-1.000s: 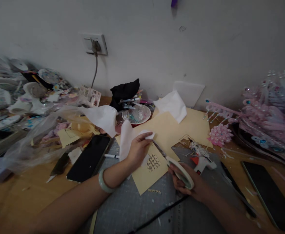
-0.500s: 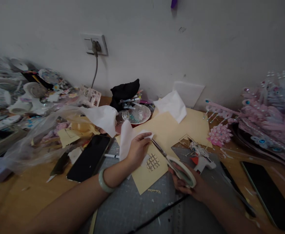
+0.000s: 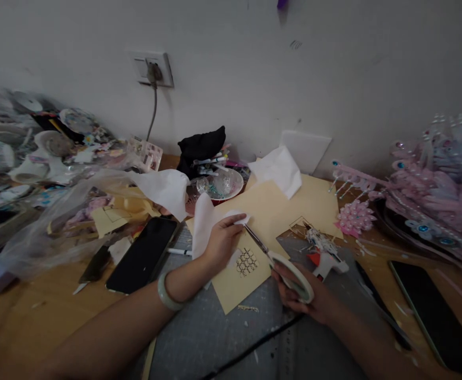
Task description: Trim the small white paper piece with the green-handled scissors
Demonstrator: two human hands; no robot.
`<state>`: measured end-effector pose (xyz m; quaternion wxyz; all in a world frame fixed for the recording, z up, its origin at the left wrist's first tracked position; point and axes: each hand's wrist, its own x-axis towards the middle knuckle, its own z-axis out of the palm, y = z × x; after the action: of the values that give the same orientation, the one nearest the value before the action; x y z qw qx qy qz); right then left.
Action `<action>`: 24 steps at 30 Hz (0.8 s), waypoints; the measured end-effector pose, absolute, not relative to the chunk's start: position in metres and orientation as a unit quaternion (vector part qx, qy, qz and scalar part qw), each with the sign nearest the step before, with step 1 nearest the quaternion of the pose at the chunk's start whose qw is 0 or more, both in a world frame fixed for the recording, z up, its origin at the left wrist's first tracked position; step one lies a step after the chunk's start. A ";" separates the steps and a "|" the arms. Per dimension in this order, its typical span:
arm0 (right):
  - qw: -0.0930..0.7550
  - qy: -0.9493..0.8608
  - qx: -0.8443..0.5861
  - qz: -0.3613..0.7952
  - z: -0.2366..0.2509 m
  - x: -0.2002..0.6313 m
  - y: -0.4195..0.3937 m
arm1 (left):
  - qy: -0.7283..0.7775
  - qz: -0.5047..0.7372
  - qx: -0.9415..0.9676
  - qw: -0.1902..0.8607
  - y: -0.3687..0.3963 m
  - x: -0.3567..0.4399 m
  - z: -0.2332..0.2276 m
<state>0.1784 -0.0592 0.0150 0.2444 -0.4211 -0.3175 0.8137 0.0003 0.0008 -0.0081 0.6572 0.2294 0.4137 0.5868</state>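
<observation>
The hands (image 3: 222,244) hold white material (image 3: 202,224) and scissors (image 3: 272,255) above yellow paper (image 3: 268,203).

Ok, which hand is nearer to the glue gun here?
Right. The right hand, gripping the scissors, is close beside the glue gun, on its left; the left hand is farther left, past the scissors' tips.

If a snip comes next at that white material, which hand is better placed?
Probably the right hand: it holds the scissors, with the tips near the edge of the white material. The left hand is pinching that material, so it seems better suited to steadying.
</observation>
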 end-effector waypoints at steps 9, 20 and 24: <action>0.246 -0.320 -0.437 0.804 0.019 0.176 -0.059 | 0.406 0.587 0.216 0.666 0.001 0.001 -0.008; 0.243 -0.326 -0.441 0.800 0.022 0.175 -0.060 | 0.418 0.585 0.227 0.657 0.002 0.000 -0.010; 0.250 -0.319 -0.431 0.806 0.021 0.176 -0.060 | 0.420 0.584 0.222 0.658 0.002 0.001 -0.009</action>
<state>0.1761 -0.0598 0.0206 0.2497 -0.4308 -0.3195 0.8062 0.0006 0.0019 -0.0092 0.6585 0.2219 0.4196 0.5840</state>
